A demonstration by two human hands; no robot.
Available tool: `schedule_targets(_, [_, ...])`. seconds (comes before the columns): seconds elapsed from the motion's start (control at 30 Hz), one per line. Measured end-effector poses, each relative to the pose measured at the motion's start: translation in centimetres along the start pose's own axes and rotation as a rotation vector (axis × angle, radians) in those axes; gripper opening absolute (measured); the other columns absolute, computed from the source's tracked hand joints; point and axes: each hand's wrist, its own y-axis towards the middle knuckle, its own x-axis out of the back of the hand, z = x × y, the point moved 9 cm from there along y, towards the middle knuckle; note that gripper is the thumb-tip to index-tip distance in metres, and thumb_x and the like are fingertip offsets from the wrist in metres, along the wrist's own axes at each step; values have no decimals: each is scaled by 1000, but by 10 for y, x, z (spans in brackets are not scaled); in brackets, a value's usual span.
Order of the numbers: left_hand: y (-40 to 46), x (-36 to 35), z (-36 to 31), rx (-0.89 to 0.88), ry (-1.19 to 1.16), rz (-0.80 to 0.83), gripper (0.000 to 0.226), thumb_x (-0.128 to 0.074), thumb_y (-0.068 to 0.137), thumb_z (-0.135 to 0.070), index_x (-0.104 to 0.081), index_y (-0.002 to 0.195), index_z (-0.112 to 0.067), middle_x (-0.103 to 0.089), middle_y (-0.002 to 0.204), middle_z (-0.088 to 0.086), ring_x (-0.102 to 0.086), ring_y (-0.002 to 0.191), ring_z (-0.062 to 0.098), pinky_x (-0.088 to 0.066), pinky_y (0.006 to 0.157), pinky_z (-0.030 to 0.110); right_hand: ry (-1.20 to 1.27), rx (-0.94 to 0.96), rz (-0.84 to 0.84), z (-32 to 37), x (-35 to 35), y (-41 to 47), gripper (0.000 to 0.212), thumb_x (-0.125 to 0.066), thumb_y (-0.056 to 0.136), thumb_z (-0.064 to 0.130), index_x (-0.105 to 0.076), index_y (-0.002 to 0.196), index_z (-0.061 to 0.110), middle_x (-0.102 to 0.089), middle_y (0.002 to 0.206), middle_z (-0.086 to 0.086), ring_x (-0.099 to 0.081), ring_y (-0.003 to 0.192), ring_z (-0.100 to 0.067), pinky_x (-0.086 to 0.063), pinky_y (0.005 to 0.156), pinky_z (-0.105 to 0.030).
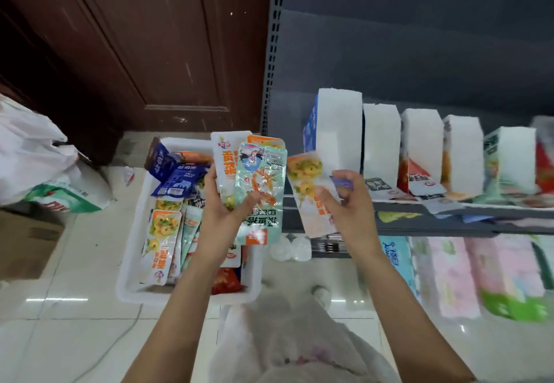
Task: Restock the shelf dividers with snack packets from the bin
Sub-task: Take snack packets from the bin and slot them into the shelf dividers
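Observation:
My left hand [223, 202] grips a fanned stack of snack packets [257, 184], a pale green one in front and orange-and-white ones behind, above the white bin [129, 265]. My right hand [344, 199] pinches a single orange-and-white packet [308, 196] and what looks like a small purple packet, in front of the shelf's left end. White foam shelf dividers [338, 127] stand in a row on the dark shelf [419, 220], with packets lying between them. The bin on the floor holds several more packets, blue, orange and red.
A brown wooden door [135, 37] stands behind the bin. White plastic bags [33, 148] lie at the left, another bag [287, 337] by my legs. A lower shelf [479, 274] carries pastel packs. The shelf upright [274, 52] rises beside the bin.

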Motion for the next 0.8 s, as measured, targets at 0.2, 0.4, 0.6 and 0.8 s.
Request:
schedule_targets(0.2, [0, -92, 6, 175, -274, 17, 42, -63, 87, -8, -47, 117, -32, -70, 108, -1, -70, 92, 22, -58, 65, 40, 128, -167, 23, -19, 109, -7, 43, -72, 81, 10, -59, 116, 30, -66, 112, 6, -63, 102, -7, -50, 76, -17])
schedule_targets(0.4, [-1, -191, -10, 100, -200, 52, 53, -62, 88, -9, -38, 131, -29, -67, 113, -3, -68, 100, 21, -58, 76, 45, -226, 103, -275, 17, 248, 2, 40, -72, 80, 3, -53, 109, 22, -67, 89, 11, -62, 73, 7, -50, 64, -15])
schedule_targets(0.6, [-5, -263, -25, 45, -97, 106, 54, -67, 84, -7, -40, 127, -28, -66, 115, -3, -67, 102, 21, -55, 82, 50, -552, 361, -368, 41, 331, 41, 20, -67, 86, 12, -71, 103, 2, -71, 96, -5, -63, 83, -7, -48, 75, -16])
schedule_targets(0.8, [-2, -304, -25, 42, 52, 135, 64, -76, 74, -8, -40, 122, -32, -65, 111, -6, -67, 98, 17, -56, 82, 45, -955, 535, -195, 17, 307, 94, 16, -64, 85, 10, -72, 99, 8, -72, 85, -9, -64, 77, -28, -48, 62, -26])
